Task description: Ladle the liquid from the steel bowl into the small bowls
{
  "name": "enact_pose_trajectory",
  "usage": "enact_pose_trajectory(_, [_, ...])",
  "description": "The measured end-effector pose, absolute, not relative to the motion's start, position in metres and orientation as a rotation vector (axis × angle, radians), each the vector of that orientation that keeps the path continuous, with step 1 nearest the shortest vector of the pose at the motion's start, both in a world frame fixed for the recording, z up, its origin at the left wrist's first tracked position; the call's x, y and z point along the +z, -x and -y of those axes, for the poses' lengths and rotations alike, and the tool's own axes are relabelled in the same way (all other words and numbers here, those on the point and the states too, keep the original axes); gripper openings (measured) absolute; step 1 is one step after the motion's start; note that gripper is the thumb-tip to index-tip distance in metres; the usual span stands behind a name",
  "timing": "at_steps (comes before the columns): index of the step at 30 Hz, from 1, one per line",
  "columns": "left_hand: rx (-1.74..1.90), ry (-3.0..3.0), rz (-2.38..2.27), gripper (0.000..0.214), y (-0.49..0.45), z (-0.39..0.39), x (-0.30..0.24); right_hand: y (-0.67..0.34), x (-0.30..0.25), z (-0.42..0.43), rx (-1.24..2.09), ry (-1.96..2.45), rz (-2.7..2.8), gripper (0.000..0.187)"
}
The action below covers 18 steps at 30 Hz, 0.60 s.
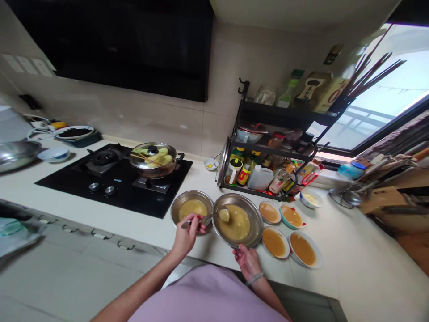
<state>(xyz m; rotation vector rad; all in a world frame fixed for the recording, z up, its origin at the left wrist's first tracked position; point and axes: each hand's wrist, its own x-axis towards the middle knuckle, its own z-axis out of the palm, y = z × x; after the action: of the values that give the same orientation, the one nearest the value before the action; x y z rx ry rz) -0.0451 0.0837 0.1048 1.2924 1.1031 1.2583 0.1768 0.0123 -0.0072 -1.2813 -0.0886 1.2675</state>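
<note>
So, the left hand point(188, 233) is pinching the handle of a metal spoon point(224, 215), which reaches across to the right so its scoop, loaded with something pale yellow, hangs over the bigger metal bowl point(257, 227). That bowl sits on the bench point(335, 286) with yellowish liquid in it, right beside a smaller metal bowl point(174, 217) with similar stuff. The right hand point(247, 260), the one with the bracelet point(254, 278), is curled up against the near rim of the bigger bowl; can't tell if it's actually pinching the edge or just steadying against it. Just right of that there's a cluster of four small bowls point(318, 258) of orange-brown liquid. Over on the stove point(130, 197) there's a lidded pan point(161, 171), and a black rack point(288, 115) full of bottles stands behind the bowls.
</note>
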Motion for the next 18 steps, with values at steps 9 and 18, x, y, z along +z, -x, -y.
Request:
enact_pose_trajectory(9, [1.43, -1.998, -0.965, 0.017, 0.063, -0.076, 0.095, -0.176, -0.005, -0.012, 1.269, 1.279, 0.073, 0.051])
enact_pose_trajectory(18, [1.387, -1.678, -1.391, 0.018, 0.106, -0.109, 0.055, -0.176, -0.006, -0.012, 1.254, 1.286, 0.088, 0.054])
